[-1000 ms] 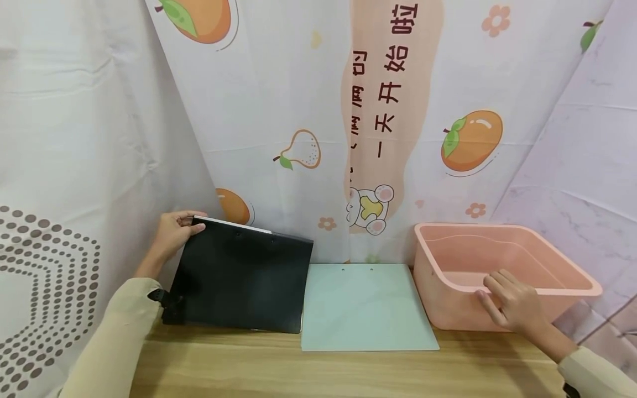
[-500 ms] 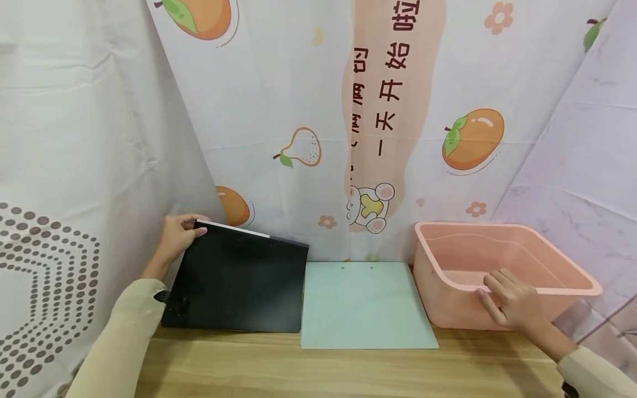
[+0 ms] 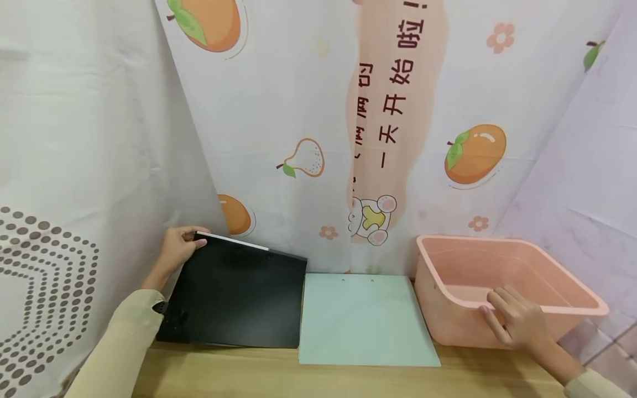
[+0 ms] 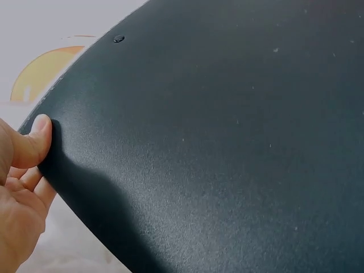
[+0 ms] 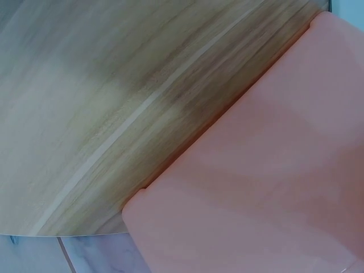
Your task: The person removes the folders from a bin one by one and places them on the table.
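On the left, my left hand [image 3: 175, 251] pinches the upper left corner of a black clipboard [image 3: 239, 293], thumb on its near face and fingers behind. The clipboard's far edge is raised and its near edge is low at the table; a white strip shows along the top. The left wrist view shows the thumb [image 4: 37, 139] on the black face and a rivet [image 4: 119, 38] near its edge. My right hand [image 3: 522, 320] grips the near rim of a pink plastic bin [image 3: 497, 331], fingers over the rim, thumb outside. That hand is hidden in the right wrist view.
A mint green clipboard [image 3: 365, 326] with two small rivets lies flat between the black one and the bin. All stand on a wood-grain table [image 3: 278, 381]. A printed cloth [image 3: 278, 193] hangs close behind; a white curtain [image 3: 99, 138] is at the left.
My left hand has come down slightly with the raised edge of the black clipboard. My right hand stays on the bin rim. The head view has tilted up a little.
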The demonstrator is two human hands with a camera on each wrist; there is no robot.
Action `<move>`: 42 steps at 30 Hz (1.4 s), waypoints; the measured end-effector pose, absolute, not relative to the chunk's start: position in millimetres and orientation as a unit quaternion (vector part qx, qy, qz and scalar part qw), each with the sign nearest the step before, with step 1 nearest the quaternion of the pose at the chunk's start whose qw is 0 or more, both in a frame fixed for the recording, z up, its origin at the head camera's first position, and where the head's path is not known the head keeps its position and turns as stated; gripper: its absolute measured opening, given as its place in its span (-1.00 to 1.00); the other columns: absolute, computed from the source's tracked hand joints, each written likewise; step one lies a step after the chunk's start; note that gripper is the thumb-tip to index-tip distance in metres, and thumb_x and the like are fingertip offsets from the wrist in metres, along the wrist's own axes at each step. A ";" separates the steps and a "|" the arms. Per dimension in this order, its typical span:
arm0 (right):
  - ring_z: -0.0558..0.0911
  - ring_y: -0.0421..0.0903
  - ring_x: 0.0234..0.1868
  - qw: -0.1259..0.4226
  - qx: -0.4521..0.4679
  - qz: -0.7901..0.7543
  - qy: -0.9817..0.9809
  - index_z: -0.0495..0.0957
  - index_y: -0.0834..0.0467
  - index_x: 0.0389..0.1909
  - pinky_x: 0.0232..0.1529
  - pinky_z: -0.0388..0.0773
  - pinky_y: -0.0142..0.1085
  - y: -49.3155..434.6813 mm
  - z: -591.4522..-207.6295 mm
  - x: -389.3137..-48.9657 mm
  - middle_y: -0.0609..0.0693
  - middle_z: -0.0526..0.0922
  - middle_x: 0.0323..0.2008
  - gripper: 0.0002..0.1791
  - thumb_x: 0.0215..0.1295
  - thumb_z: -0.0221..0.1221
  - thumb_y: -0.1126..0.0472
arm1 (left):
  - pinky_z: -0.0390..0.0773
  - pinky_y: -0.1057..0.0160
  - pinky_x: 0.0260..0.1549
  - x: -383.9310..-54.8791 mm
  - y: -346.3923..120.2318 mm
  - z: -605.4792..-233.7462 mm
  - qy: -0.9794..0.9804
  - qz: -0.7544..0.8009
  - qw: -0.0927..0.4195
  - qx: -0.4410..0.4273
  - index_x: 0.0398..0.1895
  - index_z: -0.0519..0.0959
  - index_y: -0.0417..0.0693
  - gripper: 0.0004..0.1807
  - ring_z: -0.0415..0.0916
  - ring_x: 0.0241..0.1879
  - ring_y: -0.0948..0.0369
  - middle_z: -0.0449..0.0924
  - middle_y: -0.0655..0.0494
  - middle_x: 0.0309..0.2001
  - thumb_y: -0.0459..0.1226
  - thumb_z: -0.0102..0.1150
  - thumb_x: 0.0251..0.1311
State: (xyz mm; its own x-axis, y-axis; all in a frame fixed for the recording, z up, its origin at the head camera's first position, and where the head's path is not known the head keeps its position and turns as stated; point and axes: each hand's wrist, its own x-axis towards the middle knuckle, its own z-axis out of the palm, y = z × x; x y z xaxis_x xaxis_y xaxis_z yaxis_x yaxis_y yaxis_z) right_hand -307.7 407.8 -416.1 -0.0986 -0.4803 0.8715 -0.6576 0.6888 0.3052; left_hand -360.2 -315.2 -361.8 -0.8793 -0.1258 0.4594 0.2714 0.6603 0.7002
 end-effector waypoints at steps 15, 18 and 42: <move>0.21 -0.25 -0.56 0.547 0.383 0.092 -0.739 0.40 0.20 -0.58 -0.71 -0.08 -0.51 400.6 -414.0 -303.3 -0.06 0.35 -0.60 -0.38 0.55 -0.13 -0.18 | 0.53 0.43 -0.55 -357.8 -322.2 -376.6 -0.881 -0.409 0.236 -0.040 -0.09 0.72 -0.41 -0.79 0.60 -0.57 0.26 0.73 -0.42 -0.23 -0.56 0.31 0.20; 0.21 -0.26 -0.56 0.547 0.384 0.093 -0.738 0.40 0.19 -0.59 -0.70 -0.07 -0.50 399.6 -415.4 -304.6 -0.06 0.35 -0.60 -0.38 0.55 -0.13 -0.19 | 0.54 0.43 -0.54 -357.7 -325.3 -379.0 -0.887 -0.403 0.224 -0.034 -0.06 0.71 -0.39 -0.77 0.60 -0.55 0.25 0.73 -0.41 -0.19 -0.52 0.32 0.22; 0.24 -0.21 -0.56 0.556 0.379 0.084 -0.735 0.41 0.22 -0.58 -0.75 -0.03 -0.46 403.6 -417.2 -305.9 -0.03 0.38 -0.60 -0.38 0.54 -0.13 -0.17 | 0.59 0.42 -0.32 -373.3 -337.6 -395.3 -0.906 -0.388 0.169 -0.003 0.17 0.60 -0.37 -0.66 0.68 -0.01 -0.22 0.63 -0.44 0.08 -0.40 0.22 0.37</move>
